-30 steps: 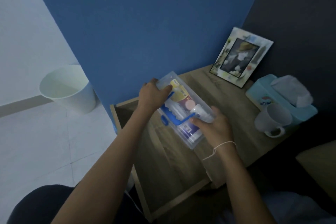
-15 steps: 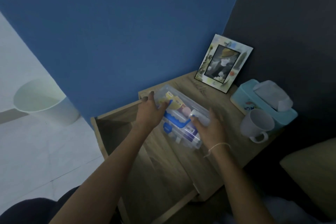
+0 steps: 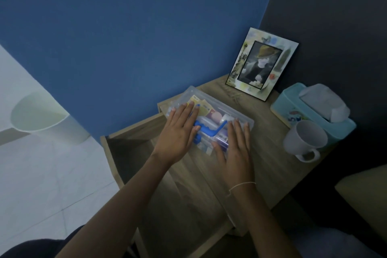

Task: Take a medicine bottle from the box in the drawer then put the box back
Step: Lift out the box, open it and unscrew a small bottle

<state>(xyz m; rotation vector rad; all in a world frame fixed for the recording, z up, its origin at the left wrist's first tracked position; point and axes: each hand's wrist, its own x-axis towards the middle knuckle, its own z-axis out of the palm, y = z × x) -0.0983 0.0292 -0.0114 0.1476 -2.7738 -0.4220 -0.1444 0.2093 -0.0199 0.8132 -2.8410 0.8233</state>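
A dim bedside corner seen from above. A clear plastic box (image 3: 211,118) with a blue handle (image 3: 209,130) lies on a wooden nightstand (image 3: 261,153), at its far left edge by a blue wall. Packets and what look like small bottles show through the lid, too blurred to tell apart. The left hand (image 3: 178,134) lies flat and spread wide on the box's left end; the right hand (image 3: 234,148) lies flat, fingers straight, on its right end. Neither grips anything. The flat palms probably steady the box on the surface so the lid can be opened. The lid looks closed, and no bottle is out yet. The open drawer (image 3: 167,184) juts out toward the viewer, left of and below the top, apparently left open for the box's return. On the far side stands a photo frame (image 3: 261,63); at the right sit a tissue box (image 3: 310,111) and a white mug (image 3: 303,140). A pale bin (image 3: 41,117) stands on the floor at left.
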